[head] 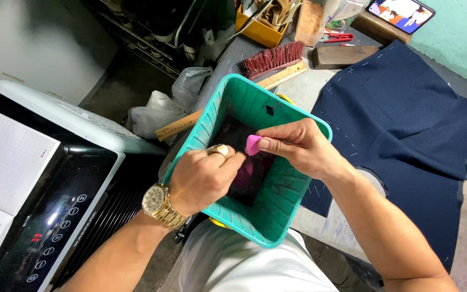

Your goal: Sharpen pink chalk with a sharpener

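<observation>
A teal plastic basket sits tilted at the table's near edge, over my lap. My right hand pinches a small pink piece of tailor's chalk above the basket's dark inside. My left hand, with a gold ring and a gold watch, is closed and reaches into the basket right beside the chalk; its fingertips are hidden, so I cannot tell what they hold. Pink dust shows on the basket's bottom.
Navy fabric with white stitch marks lies on the table at right. A wooden ruler and red-bristled brush lie behind the basket, a yellow box and red scissors farther back. A black-and-white appliance stands left.
</observation>
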